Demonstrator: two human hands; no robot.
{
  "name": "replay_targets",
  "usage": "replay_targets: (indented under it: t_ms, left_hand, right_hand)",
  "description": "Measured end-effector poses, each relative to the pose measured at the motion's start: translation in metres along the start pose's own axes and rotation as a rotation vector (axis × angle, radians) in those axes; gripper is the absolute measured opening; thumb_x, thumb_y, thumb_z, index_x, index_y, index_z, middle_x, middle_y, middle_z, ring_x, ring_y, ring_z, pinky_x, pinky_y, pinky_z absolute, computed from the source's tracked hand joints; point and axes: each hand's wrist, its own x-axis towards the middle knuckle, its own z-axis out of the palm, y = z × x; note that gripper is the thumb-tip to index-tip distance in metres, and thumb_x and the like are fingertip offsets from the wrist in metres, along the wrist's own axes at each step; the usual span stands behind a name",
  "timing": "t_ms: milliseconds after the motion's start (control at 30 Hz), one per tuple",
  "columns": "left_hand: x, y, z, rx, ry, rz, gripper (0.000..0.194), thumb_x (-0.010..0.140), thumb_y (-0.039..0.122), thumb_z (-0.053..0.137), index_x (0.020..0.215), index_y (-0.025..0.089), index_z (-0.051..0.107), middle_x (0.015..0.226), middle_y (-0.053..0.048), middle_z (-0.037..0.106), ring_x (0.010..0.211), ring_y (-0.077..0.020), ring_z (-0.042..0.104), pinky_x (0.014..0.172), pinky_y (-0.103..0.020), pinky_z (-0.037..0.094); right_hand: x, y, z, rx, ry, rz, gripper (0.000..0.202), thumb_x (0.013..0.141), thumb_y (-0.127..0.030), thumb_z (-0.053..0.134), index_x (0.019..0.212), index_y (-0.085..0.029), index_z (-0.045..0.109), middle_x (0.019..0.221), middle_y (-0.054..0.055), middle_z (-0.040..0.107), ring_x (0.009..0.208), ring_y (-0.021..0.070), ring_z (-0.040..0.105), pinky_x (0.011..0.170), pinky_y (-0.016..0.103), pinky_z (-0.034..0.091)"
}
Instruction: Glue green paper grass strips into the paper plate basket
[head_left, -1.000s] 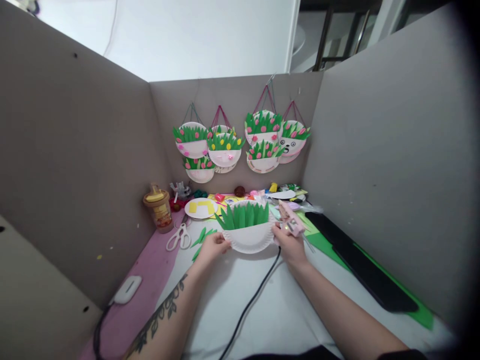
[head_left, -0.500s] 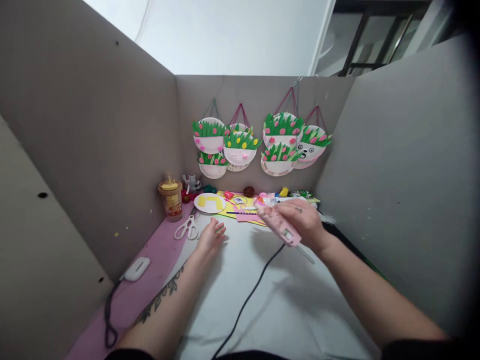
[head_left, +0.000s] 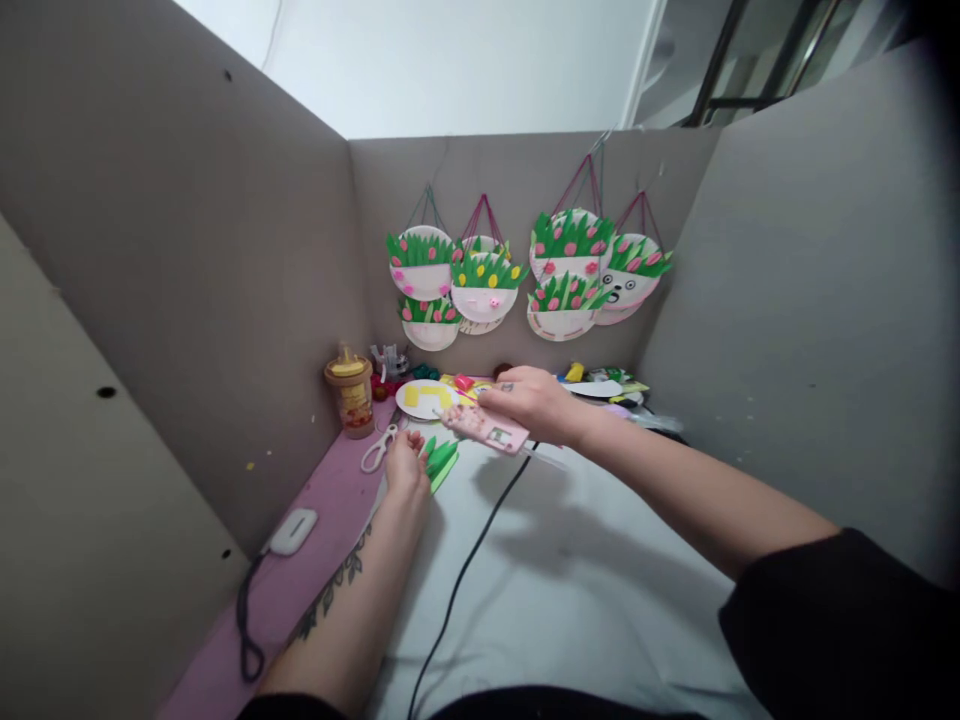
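My right hand is closed around a pink hot glue gun. Its nozzle points left, and a clear glue stick juts out of the back. A black cord runs from the gun down to the front of the table. Left of the nozzle, my left hand has its fingers curled on a green paper grass cutout, partly hidden behind the hand. White-handled scissors lie just beyond that hand. Farther back is a white paper plate with yellow pieces on it.
A lidded brown cup stands at the left wall, with a white case on the pink table edge nearer me. Paper-plate baskets with green grass hang on the back panel. Craft bits, including a yellow lump, line the back.
The glue gun has moved left in my right hand, turning its nozzle toward my left hand. My left hand, open before, is now curled on the green paper grass. The view has shifted slightly.
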Motion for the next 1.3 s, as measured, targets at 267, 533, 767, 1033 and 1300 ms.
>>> replay_targets:
  t_ms: [267,533,767,1033,1300]
  left_hand:
    - [-0.004,-0.004,0.001,0.049,0.014,0.013,0.009,0.082,0.024,0.048,0.076,0.019,0.052,0.076,0.002,0.058,0.073,-0.0120,0.058,0.083,-0.035,0.044]
    - [-0.005,-0.018,0.000,0.161,-0.106,0.031,0.032,0.062,0.000,0.057,0.087,0.020,0.052,0.095,-0.003,0.062,0.091,-0.0157,0.059,0.094,-0.040,0.042]
    - [-0.009,-0.038,0.000,0.409,-0.500,0.206,0.060,0.043,-0.005,0.073,0.096,0.019,0.058,0.109,-0.008,0.062,0.115,-0.0243,0.051,0.098,-0.035,0.037]
    - [-0.020,-0.037,0.004,0.383,-0.595,0.194,0.061,0.057,0.024,0.077,0.111,0.018,0.048,0.078,-0.002,0.065,0.067,-0.0143,0.061,0.059,-0.024,0.045]
    - [-0.017,-0.023,0.002,0.523,-0.575,0.343,0.023,0.066,0.035,0.068,0.074,0.015,0.060,0.059,0.001,0.056,0.052,-0.0095,0.052,0.043,-0.018,0.034]
  right_hand:
    - [-0.006,-0.006,-0.001,0.059,0.002,0.126,0.028,0.091,-0.027,0.039,0.087,-0.019,0.066,0.065,0.003,0.058,0.062,0.0163,0.049,0.059,0.026,0.032]
    - [-0.011,-0.003,0.002,0.110,0.036,0.334,0.023,0.080,-0.034,0.054,0.093,-0.017,0.063,0.068,0.004,0.061,0.063,0.0175,0.053,0.061,0.026,0.035]
    - [-0.018,-0.003,-0.009,0.261,0.191,0.584,0.016,0.080,-0.028,0.051,0.091,-0.019,0.059,0.074,0.004,0.063,0.066,0.0167,0.057,0.061,0.023,0.037]
    - [-0.060,-0.015,-0.011,0.375,0.418,1.133,0.020,0.076,-0.034,0.058,0.090,-0.020,0.056,0.077,0.000,0.060,0.068,0.0165,0.056,0.062,0.026,0.041]
    - [-0.125,-0.041,0.034,0.572,0.578,1.520,0.025,0.069,-0.037,0.065,0.084,-0.017,0.060,0.083,0.004,0.064,0.079,0.0198,0.059,0.073,0.034,0.046]
